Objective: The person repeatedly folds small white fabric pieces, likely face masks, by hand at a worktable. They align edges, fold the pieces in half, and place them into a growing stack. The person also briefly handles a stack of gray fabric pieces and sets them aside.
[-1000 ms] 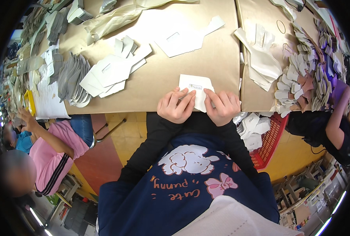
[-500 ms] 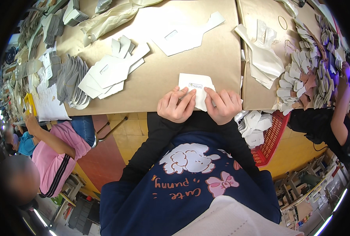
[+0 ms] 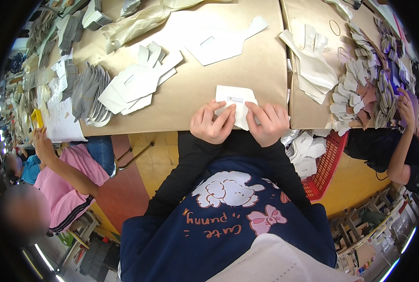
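Sitting at the far left, a person in a pink top (image 3: 70, 181) reaches a hand up to the table edge near a sheet of paper (image 3: 61, 120). Next along the brown table (image 3: 195, 80) lie a fanned stack of grey pieces (image 3: 84, 94) and a loose pile of white cut pieces (image 3: 136, 82). At the near edge, the left hand (image 3: 212, 123) has its fingers curled, with the fingertips pressing the left side of a small white piece (image 3: 236, 104) that lies flat on the table. The right hand (image 3: 267, 122) pinches the same piece from its right side, thumb and fingers closed on the lower edge. A red basket (image 3: 329, 160) of white pieces sits below the table edge just right. Farther right, another person's arm (image 3: 402, 141) reaches onto heaps of white and pink pieces (image 3: 360, 89).
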The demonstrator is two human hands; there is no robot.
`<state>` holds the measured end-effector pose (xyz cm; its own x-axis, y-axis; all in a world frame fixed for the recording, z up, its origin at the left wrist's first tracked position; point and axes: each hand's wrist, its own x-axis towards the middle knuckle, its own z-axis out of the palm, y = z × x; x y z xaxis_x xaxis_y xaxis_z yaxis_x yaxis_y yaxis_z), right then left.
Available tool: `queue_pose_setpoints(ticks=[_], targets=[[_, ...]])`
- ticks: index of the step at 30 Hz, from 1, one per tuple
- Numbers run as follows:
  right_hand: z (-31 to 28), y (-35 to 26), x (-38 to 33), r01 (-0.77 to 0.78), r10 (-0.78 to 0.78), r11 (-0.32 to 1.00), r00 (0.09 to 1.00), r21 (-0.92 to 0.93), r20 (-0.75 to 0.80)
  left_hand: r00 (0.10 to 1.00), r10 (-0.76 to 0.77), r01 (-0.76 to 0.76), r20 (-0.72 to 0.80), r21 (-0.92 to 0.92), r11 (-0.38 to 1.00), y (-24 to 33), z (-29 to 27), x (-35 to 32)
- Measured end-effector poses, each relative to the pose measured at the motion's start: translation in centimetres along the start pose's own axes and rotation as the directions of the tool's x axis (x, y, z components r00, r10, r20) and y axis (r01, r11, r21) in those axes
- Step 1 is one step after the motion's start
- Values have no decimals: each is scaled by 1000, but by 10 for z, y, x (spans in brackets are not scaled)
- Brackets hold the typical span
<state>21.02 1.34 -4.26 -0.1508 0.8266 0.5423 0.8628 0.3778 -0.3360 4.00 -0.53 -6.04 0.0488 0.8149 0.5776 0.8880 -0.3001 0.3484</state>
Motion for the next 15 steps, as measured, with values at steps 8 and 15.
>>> queue_pose_setpoints(ticks=[8,15], targets=[[-3,-3,1,-24,24,1000,1000,18,8,999,-36,37,19,-18,999,2,-2,0],[-3,-3,2,-24,24,999,1000,32,-3,999,-35,35,9,-8,999,2,-1,0]])
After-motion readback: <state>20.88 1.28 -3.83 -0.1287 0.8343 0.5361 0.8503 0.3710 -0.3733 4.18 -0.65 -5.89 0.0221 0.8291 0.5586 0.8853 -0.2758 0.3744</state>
